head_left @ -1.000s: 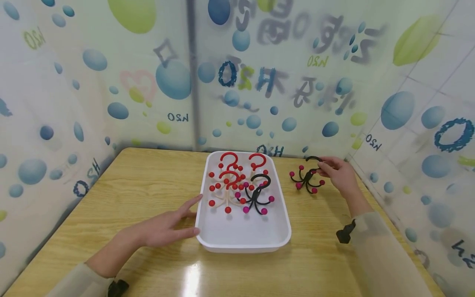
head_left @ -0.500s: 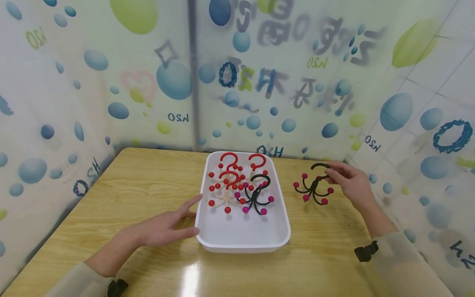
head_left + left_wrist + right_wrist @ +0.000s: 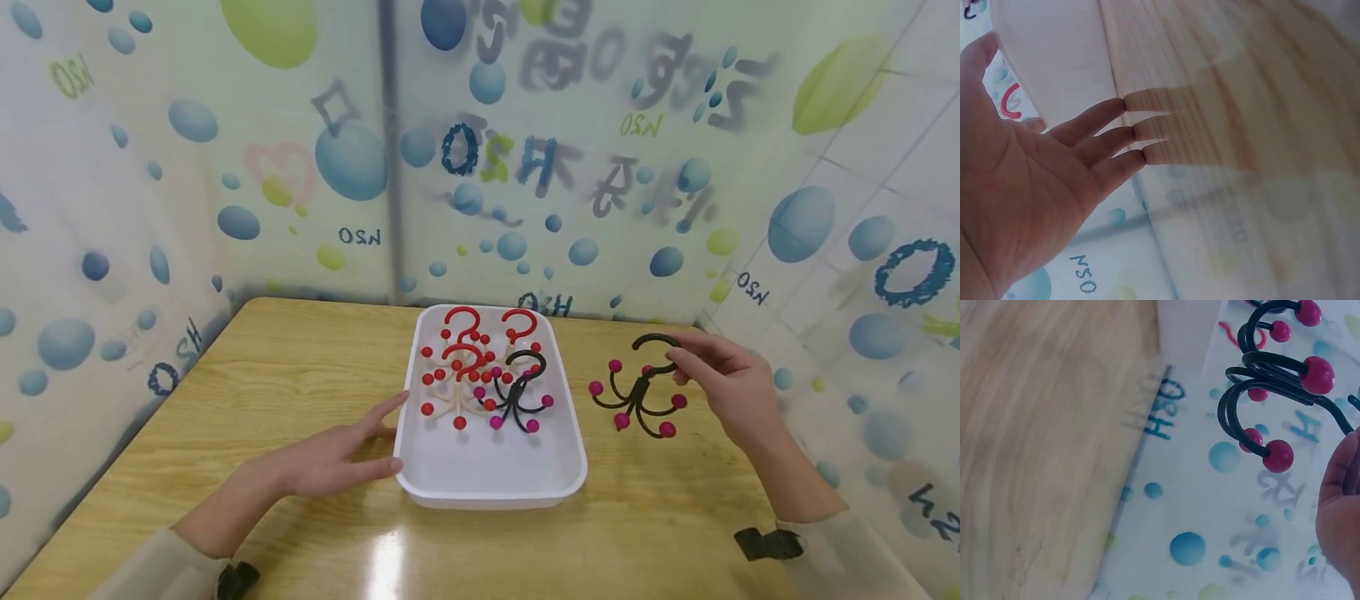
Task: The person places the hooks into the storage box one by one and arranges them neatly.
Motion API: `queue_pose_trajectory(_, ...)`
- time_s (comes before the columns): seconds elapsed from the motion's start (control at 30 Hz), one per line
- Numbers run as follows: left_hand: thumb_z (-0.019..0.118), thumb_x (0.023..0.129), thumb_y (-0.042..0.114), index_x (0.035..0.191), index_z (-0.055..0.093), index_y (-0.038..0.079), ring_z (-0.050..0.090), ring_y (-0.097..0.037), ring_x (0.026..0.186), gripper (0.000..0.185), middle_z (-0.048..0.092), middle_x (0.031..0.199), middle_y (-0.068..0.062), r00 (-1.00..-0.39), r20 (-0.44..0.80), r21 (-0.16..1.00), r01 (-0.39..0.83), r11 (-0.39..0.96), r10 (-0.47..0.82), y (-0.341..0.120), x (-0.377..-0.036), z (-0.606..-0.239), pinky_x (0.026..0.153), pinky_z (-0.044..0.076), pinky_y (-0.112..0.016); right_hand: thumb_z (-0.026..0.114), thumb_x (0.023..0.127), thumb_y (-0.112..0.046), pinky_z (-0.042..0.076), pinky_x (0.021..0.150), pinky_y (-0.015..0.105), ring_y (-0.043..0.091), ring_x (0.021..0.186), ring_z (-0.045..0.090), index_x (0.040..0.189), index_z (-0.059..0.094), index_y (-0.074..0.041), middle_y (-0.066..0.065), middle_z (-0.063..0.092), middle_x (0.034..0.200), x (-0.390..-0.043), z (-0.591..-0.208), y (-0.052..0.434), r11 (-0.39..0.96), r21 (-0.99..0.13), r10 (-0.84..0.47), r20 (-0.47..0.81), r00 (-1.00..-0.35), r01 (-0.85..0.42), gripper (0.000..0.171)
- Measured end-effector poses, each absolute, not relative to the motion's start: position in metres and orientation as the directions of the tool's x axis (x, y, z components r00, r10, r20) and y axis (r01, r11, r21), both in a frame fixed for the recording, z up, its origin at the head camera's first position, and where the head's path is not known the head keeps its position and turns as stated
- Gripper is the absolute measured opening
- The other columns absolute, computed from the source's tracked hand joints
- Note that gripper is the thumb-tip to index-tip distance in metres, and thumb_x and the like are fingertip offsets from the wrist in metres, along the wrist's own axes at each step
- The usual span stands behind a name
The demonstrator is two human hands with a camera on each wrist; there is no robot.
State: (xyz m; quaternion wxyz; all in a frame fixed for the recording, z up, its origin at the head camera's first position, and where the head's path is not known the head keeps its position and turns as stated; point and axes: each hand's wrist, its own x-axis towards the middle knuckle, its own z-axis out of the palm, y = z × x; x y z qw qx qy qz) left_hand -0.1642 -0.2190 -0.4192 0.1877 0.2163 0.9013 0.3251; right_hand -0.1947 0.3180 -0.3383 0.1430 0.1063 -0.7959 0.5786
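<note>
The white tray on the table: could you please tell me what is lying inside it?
Inside the white tray lie beige hooks with red balls and one black hook with magenta balls, tangled at the far end. Their overlap hides how many beige ones there are. The near end is bare.

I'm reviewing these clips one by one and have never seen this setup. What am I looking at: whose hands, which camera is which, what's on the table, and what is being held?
No machine here: a person works with two bare hands. The wide picture comes from a camera on their head; the other two come from cameras on each wrist. On the wooden table sits a white tray holding red-and-cream hooks and one black hook with pink balls. The left hand lies flat and open, fingertips against the tray's side. The right hand pinches a second black multi-arm hook by its top loop, outside the tray; the right wrist view shows its arms and pink balls close up.
</note>
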Motion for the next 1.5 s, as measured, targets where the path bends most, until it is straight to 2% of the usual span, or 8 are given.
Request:
queue_pose_trajectory(0.1,0.061,0.108,0.06,0.177,0.005,0.038,0.048,-0.047,0.155,0.092,0.059,0.163,-0.013,-0.833,-0.194,0.666,0.276,0.693,0.518,-0.219,-0.165,-0.418,0.126,0.033,-0.075,0.075,0.105,-0.01,0.051,0.065,0.02,0.007,0.076,0.071,0.128,0.08,-0.008,-0.008,0.08,0.088,-0.187,-0.331,0.307,0.246,-0.894,-0.021,0.382,-0.924,-0.375,0.023)
queue_pose_trajectory(0.27,0.062,0.107,0.06,0.177,0.005,0.039,0.048,-0.047,0.156,0.092,0.058,0.164,-0.012,-0.831,-0.202,0.67,0.268,0.692,0.518,-0.219,-0.165,-0.417,0.126,0.033,-0.076,0.073,0.105,-0.004,0.055,0.068,0.02,0.01,0.075,0.071,0.126,0.079,-0.002,-0.006,0.077,0.088,-0.177,-0.322,0.286,0.23,-0.884,-0.07,0.402,-0.913,-0.406,0.022)
queue_pose_trajectory(0.53,0.062,0.106,0.063,0.177,0.006,0.04,0.048,-0.046,0.156,0.093,0.058,0.164,-0.011,-0.832,-0.213,0.667,0.259,0.698,0.512,-0.219,-0.165,-0.416,0.126,0.033,-0.076,0.074,0.105,-0.008,0.064,0.074,0.022,0.012,0.077,0.074,0.127,0.078,-0.002,-0.006,0.079,0.093,-0.172,-0.322,0.255,0.319,-0.851,-0.165,0.385,-0.908,-0.418,0.022)
queue_pose_trajectory(0.7,0.062,0.106,0.063,0.177,0.006,0.039,0.048,-0.047,0.156,0.093,0.058,0.164,-0.012,-0.833,-0.206,0.668,0.264,0.696,0.514,-0.219,-0.165,-0.416,0.126,0.033,-0.076,0.073,0.106,-0.009,0.065,0.072,0.025,0.014,0.078,0.075,0.128,0.076,-0.001,-0.004,0.08,0.097,-0.172,-0.326,0.233,0.348,-0.835,-0.238,0.36,-0.902,-0.426,0.024)
queue_pose_trajectory(0.83,0.062,0.107,0.062,0.177,0.007,0.038,0.048,-0.046,0.156,0.093,0.058,0.164,-0.012,-0.832,-0.199,0.669,0.27,0.692,0.517,-0.219,-0.165,-0.417,0.126,0.033,-0.075,0.074,0.106,-0.013,0.066,0.074,0.027,0.016,0.082,0.076,0.13,0.076,-0.004,0.0,0.08,0.101,-0.175,-0.332,0.214,0.356,-0.848,-0.281,0.302,-0.911,-0.392,0.025)
queue_pose_trajectory(1.03,0.063,0.107,0.061,0.177,0.006,0.037,0.047,-0.048,0.156,0.093,0.058,0.164,-0.014,-0.831,-0.203,0.676,0.263,0.688,0.518,-0.219,-0.164,-0.417,0.126,0.032,-0.076,0.075,0.106,-0.016,0.068,0.083,0.033,0.02,0.086,0.077,0.131,0.076,-0.011,0.014,0.079,0.109,-0.183,-0.346,0.19,0.342,-0.861,-0.365,0.248,-0.898,-0.377,0.025)
queue_pose_trajectory(1.23,0.063,0.107,0.061,0.177,0.007,0.038,0.046,-0.047,0.157,0.092,0.058,0.164,-0.012,-0.836,-0.209,0.672,0.254,0.696,0.507,-0.219,-0.164,-0.418,0.126,0.032,-0.076,0.076,0.105,-0.017,0.069,0.086,0.038,0.02,0.088,0.078,0.132,0.077,-0.013,0.017,0.08,0.115,-0.188,-0.353,0.17,0.339,-0.865,-0.421,0.212,-0.882,-0.37,0.027)
queue_pose_trajectory(1.5,0.062,0.108,0.06,0.177,0.006,0.038,0.045,-0.049,0.158,0.092,0.056,0.166,-0.014,-0.837,-0.207,0.67,0.256,0.697,0.506,-0.219,-0.164,-0.418,0.127,0.031,-0.076,0.076,0.105,-0.015,0.067,0.085,0.03,0.019,0.089,0.077,0.132,0.076,-0.012,0.016,0.079,0.117,-0.192,-0.361,0.16,0.354,-0.859,-0.462,0.182,-0.868,-0.369,0.027)
